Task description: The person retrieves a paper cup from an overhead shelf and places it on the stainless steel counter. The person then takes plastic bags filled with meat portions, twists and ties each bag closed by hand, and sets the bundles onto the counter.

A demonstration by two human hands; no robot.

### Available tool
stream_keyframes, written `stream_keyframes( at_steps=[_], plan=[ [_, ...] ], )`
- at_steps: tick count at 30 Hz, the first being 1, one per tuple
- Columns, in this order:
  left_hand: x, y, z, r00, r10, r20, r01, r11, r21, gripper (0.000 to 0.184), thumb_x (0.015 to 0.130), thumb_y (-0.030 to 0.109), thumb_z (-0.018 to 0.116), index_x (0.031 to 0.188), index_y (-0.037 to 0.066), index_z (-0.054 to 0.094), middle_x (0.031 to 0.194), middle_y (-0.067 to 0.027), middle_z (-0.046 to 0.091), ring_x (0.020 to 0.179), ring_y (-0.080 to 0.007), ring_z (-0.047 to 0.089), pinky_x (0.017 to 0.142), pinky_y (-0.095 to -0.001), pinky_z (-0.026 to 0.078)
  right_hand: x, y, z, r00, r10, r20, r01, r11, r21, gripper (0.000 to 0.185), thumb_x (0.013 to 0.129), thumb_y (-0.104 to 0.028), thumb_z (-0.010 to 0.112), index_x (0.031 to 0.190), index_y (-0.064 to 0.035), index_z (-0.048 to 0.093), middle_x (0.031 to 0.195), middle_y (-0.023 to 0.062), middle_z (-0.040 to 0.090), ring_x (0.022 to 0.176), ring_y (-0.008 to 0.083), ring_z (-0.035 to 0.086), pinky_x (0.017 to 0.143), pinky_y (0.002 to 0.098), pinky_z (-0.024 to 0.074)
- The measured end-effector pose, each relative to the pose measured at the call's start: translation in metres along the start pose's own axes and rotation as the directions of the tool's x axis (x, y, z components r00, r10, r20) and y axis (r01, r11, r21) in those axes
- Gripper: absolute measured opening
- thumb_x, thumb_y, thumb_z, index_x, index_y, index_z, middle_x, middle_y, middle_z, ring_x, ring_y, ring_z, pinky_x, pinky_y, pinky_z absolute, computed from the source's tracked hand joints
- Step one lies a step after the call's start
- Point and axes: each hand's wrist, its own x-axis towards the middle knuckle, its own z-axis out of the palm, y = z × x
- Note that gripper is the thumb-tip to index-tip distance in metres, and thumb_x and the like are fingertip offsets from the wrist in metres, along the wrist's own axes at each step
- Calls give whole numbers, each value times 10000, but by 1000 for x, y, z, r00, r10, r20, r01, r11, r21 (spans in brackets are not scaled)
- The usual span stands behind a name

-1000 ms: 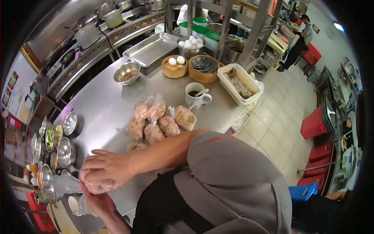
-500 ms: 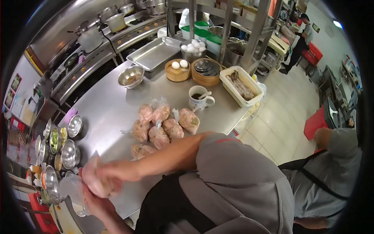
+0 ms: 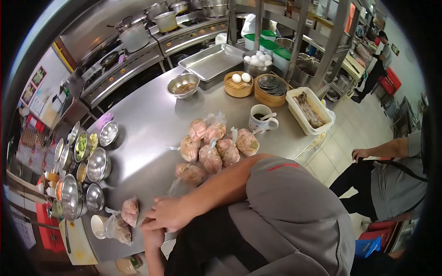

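My right hand [image 3: 169, 213] is bent over my left hand [image 3: 154, 235] by the near table edge, and the fingers of both are closed. A small pinkish patch shows beneath them; what they hold is mostly hidden. Just left of them, a knotted clear bag of pinkish food [image 3: 130, 212] lies on the steel table. Beside it, another filled plastic bag [image 3: 119, 230] rests against a white cup [image 3: 97, 226]. Beyond my right forearm sit several similar bags [image 3: 210, 158] in a cluster, with one more bag [image 3: 190, 173] closest to the arm.
Metal bowls [image 3: 97, 164] line the left side, near a cutting board [image 3: 77, 241] with a knife. Farther back stand a mug [image 3: 263, 118], a tub of shrimp-like food [image 3: 309, 110], bamboo steamers [image 3: 238, 87], a bowl of eggs [image 3: 258, 62] and a tray [image 3: 212, 63]. A co-worker [image 3: 396, 170] stands at right.
My hands have moved right from the left end of the table, where they held a filled bag. Two bags there are now uncovered. The view has shifted, and the co-worker's arm is lower.
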Motion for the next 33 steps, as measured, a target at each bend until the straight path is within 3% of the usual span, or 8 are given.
stream_keyframes(
  at_steps=[5, 8, 11, 14, 17, 19, 27, 33],
  plan=[
    [-5, -18, -1, 993, -118, -25, 115, 989, -92, 277, 1055, 192, 480, 917, 5, 630, 793, 11, 604, 676, -68, 528, 575, -268, 443, 4, 14, 22, 928, 263, 266, -276, 961, 13, 413, 749, -305, 728, 1080, -61, 687, 970, 150, 714, 880, 307, 700, 762, 471, 527],
    [-4, -20, 4, 998, -5, -70, 12, 994, 107, 232, 1008, 161, 526, 963, -39, 634, 819, -121, 647, 752, -220, 586, 674, -344, 469, 12, 20, -13, 841, 231, 489, -298, 953, 62, 265, 736, -319, 746, 786, -59, 762, 836, 152, 741, 853, 307, 725, 762, 456, 549],
    [-6, 1, 3, 987, 160, 3, -135, 820, 556, 201, 921, 121, 602, 1032, -40, 646, 926, -188, 652, 807, -324, 595, 735, -413, 475, 15, 22, -20, 810, 223, 543, -293, 955, 44, 270, 779, -309, 701, 855, -58, 766, 881, 163, 741, 873, 331, 720, 780, 470, 550],
    [-9, 31, 18, 962, -36, -271, 142, 912, 384, 303, 843, 97, 647, 1115, -35, 643, 1044, -211, 633, 938, -382, 601, 858, -459, 475, 13, 20, 13, 822, 305, 481, -417, 898, 143, 274, 835, -289, 633, 895, -56, 764, 901, 198, 731, 877, 363, 710, 791, 489, 547],
    [-8, 44, 27, 898, 294, -326, -23, 772, 635, 387, 822, 103, 662, 1188, -20, 633, 1191, -243, 601, 1097, -402, 581, 967, -460, 465, 12, 19, 14, 837, 211, 505, -398, 868, 297, 288, 865, -263, 580, 926, -44, 757, 911, 220, 722, 888, 393, 699, 804, 501, 541],
    [-6, 25, 23, 933, 207, -295, 48, 741, 670, 419, 793, 113, 698, 1191, -7, 650, 1228, -242, 617, 1197, -413, 559, 1031, -439, 453, 5, 20, 6, 900, 116, 421, -316, 838, 446, 297, 895, -254, 552, 925, -32, 747, 909, 221, 720, 881, 408, 691, 805, 515, 533],
    [-9, -34, 20, 907, 339, -250, -229, 895, 384, 238, 811, 79, 741, 1049, 81, 742, 1152, -163, 664, 1068, -357, 639, 900, -419, 527, 2, 22, -15, 768, 266, 582, -615, 557, 558, 316, 1056, -221, 429, 1063, -50, 693, 984, 111, 750, 921, 210, 722, 868, 349, 541],
    [-23, -32, 16, 849, 338, -405, -160, 896, 414, 141, 895, 190, 682, 889, 54, 716, 1233, -184, 630, 1203, -373, 547, 1026, -467, 421, -19, 52, 23, 720, 493, 488, -666, 291, 688, 301, 1055, -258, 489, 862, -43, 575, 672, 51, 573, 593, 181, 562, 541, 348, 449]
  ],
)
